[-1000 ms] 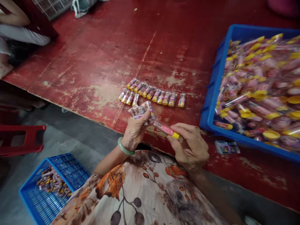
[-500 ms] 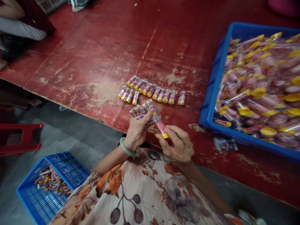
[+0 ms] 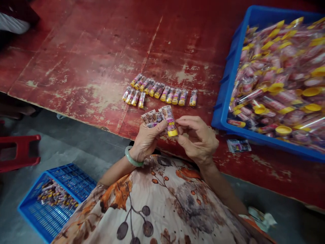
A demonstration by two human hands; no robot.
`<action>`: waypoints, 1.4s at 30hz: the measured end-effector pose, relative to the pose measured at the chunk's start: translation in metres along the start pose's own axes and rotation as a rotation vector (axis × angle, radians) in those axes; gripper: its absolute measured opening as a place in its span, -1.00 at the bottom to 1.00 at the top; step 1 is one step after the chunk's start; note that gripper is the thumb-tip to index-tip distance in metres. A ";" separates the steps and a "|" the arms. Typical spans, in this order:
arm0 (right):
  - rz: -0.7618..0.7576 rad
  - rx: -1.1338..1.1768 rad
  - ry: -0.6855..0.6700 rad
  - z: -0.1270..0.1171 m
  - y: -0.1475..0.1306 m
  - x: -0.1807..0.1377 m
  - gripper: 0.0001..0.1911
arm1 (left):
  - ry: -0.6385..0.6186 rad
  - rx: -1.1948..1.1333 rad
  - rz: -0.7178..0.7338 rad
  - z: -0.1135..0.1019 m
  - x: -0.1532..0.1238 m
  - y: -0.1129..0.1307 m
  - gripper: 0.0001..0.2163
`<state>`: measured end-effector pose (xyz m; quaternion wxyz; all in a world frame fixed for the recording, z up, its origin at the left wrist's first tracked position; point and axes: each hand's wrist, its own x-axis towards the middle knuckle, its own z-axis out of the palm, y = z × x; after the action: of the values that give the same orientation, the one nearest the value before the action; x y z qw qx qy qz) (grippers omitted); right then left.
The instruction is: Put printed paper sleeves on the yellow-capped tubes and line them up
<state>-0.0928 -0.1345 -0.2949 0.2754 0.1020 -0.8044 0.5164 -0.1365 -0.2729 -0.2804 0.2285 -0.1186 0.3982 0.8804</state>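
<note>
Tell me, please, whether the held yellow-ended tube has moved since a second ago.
Yes: judged against the blue bin, the yellow-ended tube has shifted left, farther away from it.

Tabletop point(image 3: 96, 67): red paint, semi-gloss, worn to rough pale patches. Capped tube point(image 3: 170, 122): I see clear glossy plastic, its cap point(image 3: 173, 133) opaque yellow plastic. Printed cards point(image 3: 152, 117): paper or film, I can't tell from here. Crate point(image 3: 218, 117): smooth moulded blue plastic. Basket point(image 3: 76, 181): perforated blue plastic. Bangle point(image 3: 129, 157): polished, stone-like, pale green. Floral garment point(image 3: 152, 217): soft matt cloth. Stool point(image 3: 22, 139): smooth red plastic. Floor point(image 3: 86, 145): grey, matt.
</note>
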 end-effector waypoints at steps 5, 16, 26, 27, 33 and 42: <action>-0.125 -0.193 0.169 0.000 -0.011 -0.001 -0.79 | -0.008 0.029 -0.022 0.004 -0.003 -0.003 -0.62; -0.174 -0.219 0.297 0.006 -0.016 -0.005 -0.82 | -0.030 0.026 -0.030 0.004 -0.007 -0.016 -0.63; -0.244 -0.309 0.288 0.008 -0.010 -0.007 -0.81 | -0.044 0.026 -0.037 0.005 -0.007 -0.019 -0.71; -0.249 -0.313 0.286 0.008 -0.010 -0.008 -0.81 | -0.043 0.025 -0.040 0.005 -0.007 -0.019 -0.72; -0.242 -0.339 0.271 0.007 -0.004 -0.012 -0.80 | -0.022 0.026 -0.067 0.005 -0.007 -0.020 -0.69; -0.249 -0.369 0.262 0.006 -0.003 -0.016 -0.75 | -0.022 0.025 -0.060 0.006 -0.008 -0.023 -0.71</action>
<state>-0.0803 -0.1434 -0.3035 0.4528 0.0803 -0.8236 0.3320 -0.1185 -0.2574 -0.2886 0.2608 -0.1179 0.4029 0.8693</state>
